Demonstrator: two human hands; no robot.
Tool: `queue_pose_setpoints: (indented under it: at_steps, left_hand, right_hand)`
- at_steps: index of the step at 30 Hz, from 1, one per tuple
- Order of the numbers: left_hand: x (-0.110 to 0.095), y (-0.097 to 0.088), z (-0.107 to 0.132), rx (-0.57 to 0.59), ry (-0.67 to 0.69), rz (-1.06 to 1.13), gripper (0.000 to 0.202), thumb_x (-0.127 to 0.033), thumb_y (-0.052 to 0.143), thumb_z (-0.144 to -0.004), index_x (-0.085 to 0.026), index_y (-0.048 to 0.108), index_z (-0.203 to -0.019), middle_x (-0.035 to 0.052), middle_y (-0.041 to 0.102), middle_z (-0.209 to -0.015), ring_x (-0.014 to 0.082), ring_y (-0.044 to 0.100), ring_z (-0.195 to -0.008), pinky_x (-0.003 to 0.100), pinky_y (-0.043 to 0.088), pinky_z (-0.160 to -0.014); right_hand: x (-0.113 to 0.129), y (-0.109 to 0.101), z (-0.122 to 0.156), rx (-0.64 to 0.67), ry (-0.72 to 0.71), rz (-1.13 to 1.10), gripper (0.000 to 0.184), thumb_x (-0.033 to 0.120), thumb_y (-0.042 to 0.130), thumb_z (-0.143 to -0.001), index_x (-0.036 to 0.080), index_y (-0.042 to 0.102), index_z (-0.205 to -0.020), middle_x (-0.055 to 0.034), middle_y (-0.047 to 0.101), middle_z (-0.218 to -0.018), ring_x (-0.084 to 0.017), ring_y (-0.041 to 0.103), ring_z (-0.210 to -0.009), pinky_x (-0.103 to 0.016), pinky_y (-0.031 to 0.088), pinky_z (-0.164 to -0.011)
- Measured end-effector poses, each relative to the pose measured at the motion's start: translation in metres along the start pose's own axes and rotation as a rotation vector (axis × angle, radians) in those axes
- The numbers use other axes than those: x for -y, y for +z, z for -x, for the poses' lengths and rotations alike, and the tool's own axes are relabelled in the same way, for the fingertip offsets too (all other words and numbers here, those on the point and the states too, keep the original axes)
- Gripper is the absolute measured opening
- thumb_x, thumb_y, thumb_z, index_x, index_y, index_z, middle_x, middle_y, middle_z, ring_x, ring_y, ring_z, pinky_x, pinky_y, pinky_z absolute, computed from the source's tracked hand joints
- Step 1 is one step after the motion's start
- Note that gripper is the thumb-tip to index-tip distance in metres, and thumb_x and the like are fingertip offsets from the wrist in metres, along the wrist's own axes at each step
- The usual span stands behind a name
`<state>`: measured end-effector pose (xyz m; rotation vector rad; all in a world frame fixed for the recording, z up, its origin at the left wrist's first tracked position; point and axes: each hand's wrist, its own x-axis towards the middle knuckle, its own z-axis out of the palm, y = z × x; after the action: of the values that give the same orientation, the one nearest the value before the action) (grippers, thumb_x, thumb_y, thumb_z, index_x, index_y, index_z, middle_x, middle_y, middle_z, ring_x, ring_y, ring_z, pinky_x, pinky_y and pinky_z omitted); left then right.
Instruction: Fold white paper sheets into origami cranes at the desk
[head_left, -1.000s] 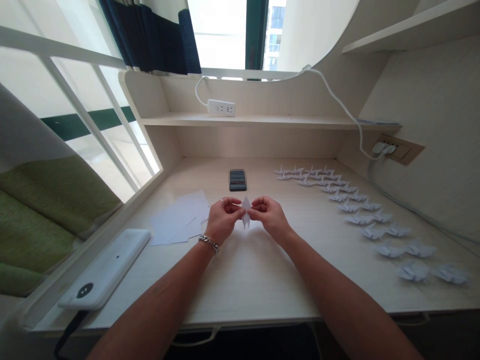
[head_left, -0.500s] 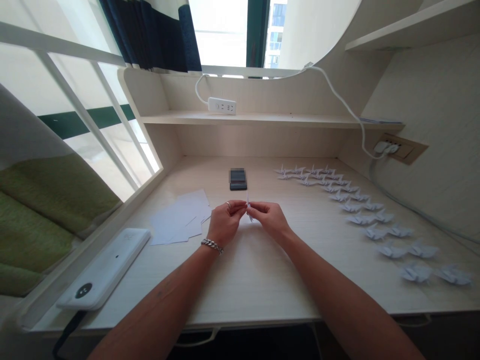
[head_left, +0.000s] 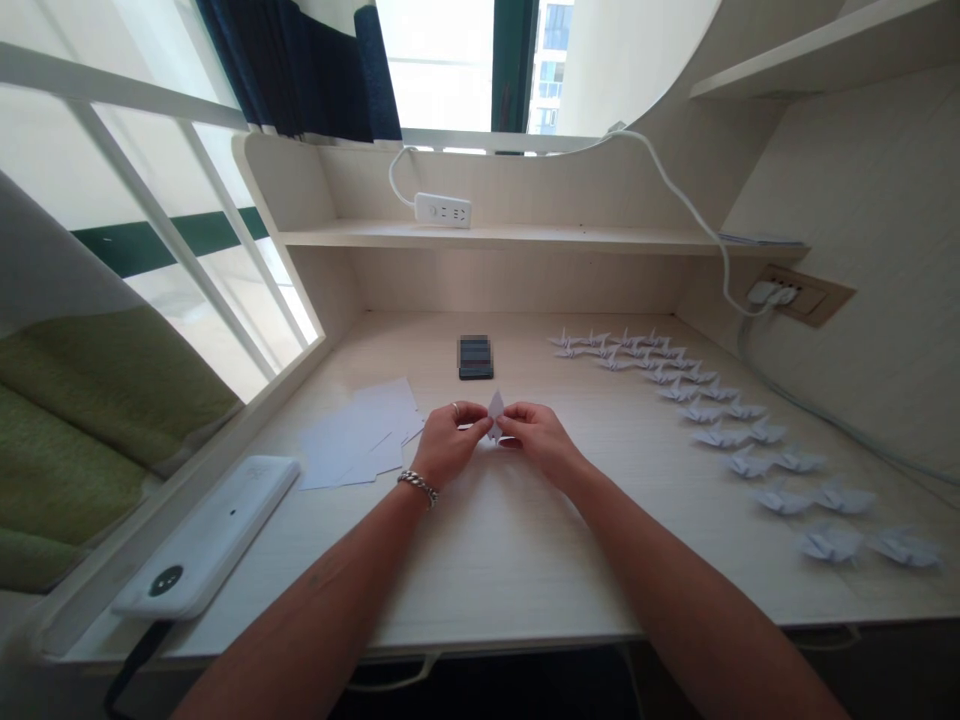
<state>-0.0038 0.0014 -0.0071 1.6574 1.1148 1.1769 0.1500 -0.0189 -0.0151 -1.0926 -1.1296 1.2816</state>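
Between my hands is a small piece of folded white paper (head_left: 496, 406), its pointed tip facing the back of the desk. My left hand (head_left: 452, 438), with a ring and a chain bracelet, pinches its left side. From the right, my right hand (head_left: 541, 436) pinches the other side between thumb and fingers. The paper's lower part is partly hidden by the fingertips. Several loose white paper sheets (head_left: 337, 445) lie overlapping to the left of my left hand. Folded paper cranes (head_left: 701, 411) stand in rows along the right side of the desk.
A dark phone-like object (head_left: 475, 358), its screen blurred, lies beyond my hands. At the left edge rests a long white device (head_left: 214, 540) with a dark cable. A white power strip (head_left: 442, 210) sits on the back shelf (head_left: 525, 238), and its cord runs to the wall socket (head_left: 806, 297).
The folded paper has turned from a thin edge-on view to a wider diamond-like face. My fingers have shifted slightly apart on its sides.
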Motion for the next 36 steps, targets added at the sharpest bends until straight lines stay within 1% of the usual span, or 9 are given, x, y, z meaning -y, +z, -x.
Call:
queue_pose_setpoints:
  at_steps: [4,9,15,19,24,27,31,33,36]
  left_hand:
    - [0.003,0.0,-0.001,0.077,-0.041,0.084,0.016,-0.027,0.073,-0.067,-0.014,0.069,-0.075,0.0061,0.071,-0.073,0.0169,0.065,-0.067,0.029,0.051,-0.065]
    - [0.0,-0.001,0.001,0.172,-0.148,0.307,0.025,-0.028,0.077,-0.063,-0.012,0.067,-0.08,0.0057,0.07,-0.075,0.0161,0.066,-0.068,0.033,0.055,-0.069]
    - [-0.005,-0.003,0.002,0.204,-0.223,0.496,0.028,-0.024,0.081,-0.059,-0.011,0.068,-0.079,0.0048,0.071,-0.069,0.017,0.067,-0.068,0.036,0.057,-0.072]
    - [-0.006,-0.003,0.003,0.189,-0.192,0.483,0.021,-0.022,0.079,-0.06,-0.012,0.069,-0.074,0.0038,0.07,-0.067,0.0156,0.066,-0.065,0.034,0.057,-0.069]
    - [-0.006,-0.003,0.003,0.16,-0.116,0.343,0.012,-0.017,0.076,-0.06,-0.012,0.071,-0.07,0.0039,0.07,-0.067,0.0146,0.066,-0.064,0.03,0.056,-0.068]
    - [-0.004,-0.003,0.003,0.152,-0.101,0.296,0.014,-0.016,0.076,-0.059,-0.011,0.072,-0.072,0.0051,0.071,-0.067,0.0148,0.065,-0.063,0.031,0.056,-0.069]
    - [-0.002,-0.002,0.002,0.134,-0.169,0.391,0.027,-0.019,0.077,-0.059,-0.012,0.072,-0.085,0.0061,0.072,-0.075,0.0174,0.067,-0.07,0.035,0.056,-0.074]
    - [-0.002,-0.001,0.002,0.127,-0.211,0.408,0.03,-0.024,0.077,-0.061,-0.012,0.072,-0.088,0.0072,0.073,-0.078,0.0178,0.068,-0.073,0.036,0.056,-0.075]
    - [0.001,-0.001,0.001,0.137,-0.217,0.322,0.03,-0.035,0.077,-0.065,-0.01,0.073,-0.082,0.0084,0.072,-0.076,0.0167,0.066,-0.07,0.034,0.055,-0.074]
  right_hand:
    - [0.003,-0.005,0.0,-0.003,-0.038,0.103,0.022,0.034,0.074,-0.063,0.015,0.072,-0.074,-0.0048,0.07,-0.073,-0.015,0.061,-0.068,-0.029,0.049,-0.067]
    - [0.011,-0.007,0.004,0.013,0.04,-0.033,0.025,0.029,0.08,-0.054,0.016,0.073,-0.074,-0.0032,0.069,-0.069,-0.015,0.062,-0.064,-0.03,0.049,-0.063]
    - [0.014,-0.009,0.006,0.047,0.059,-0.136,0.023,0.025,0.081,-0.051,0.017,0.072,-0.071,-0.0011,0.067,-0.065,-0.014,0.062,-0.063,-0.029,0.05,-0.063]
    - [0.014,-0.01,0.006,0.059,0.064,-0.146,0.02,0.022,0.079,-0.053,0.016,0.072,-0.071,-0.0017,0.067,-0.066,-0.014,0.062,-0.063,-0.028,0.051,-0.063]
    - [0.017,-0.01,0.007,0.066,0.079,-0.102,0.02,0.028,0.075,-0.06,0.013,0.071,-0.072,-0.0039,0.067,-0.065,-0.014,0.062,-0.062,-0.026,0.051,-0.061]
    - [0.014,-0.009,0.006,0.038,0.018,-0.018,0.019,0.025,0.077,-0.058,0.014,0.07,-0.071,-0.0021,0.066,-0.065,-0.013,0.062,-0.062,-0.027,0.051,-0.062]
    - [0.009,-0.01,0.004,0.027,-0.119,0.13,0.018,0.025,0.074,-0.062,0.014,0.068,-0.075,-0.0024,0.067,-0.068,-0.015,0.062,-0.064,-0.03,0.052,-0.064]
    - [0.006,-0.011,0.003,0.019,-0.199,0.224,0.016,0.025,0.072,-0.066,0.015,0.068,-0.078,-0.0032,0.068,-0.07,-0.016,0.063,-0.065,-0.031,0.052,-0.066]
    - [0.004,-0.012,0.002,0.019,-0.282,0.321,0.013,0.026,0.069,-0.07,0.016,0.068,-0.079,-0.0044,0.069,-0.076,-0.017,0.065,-0.07,-0.031,0.052,-0.07]
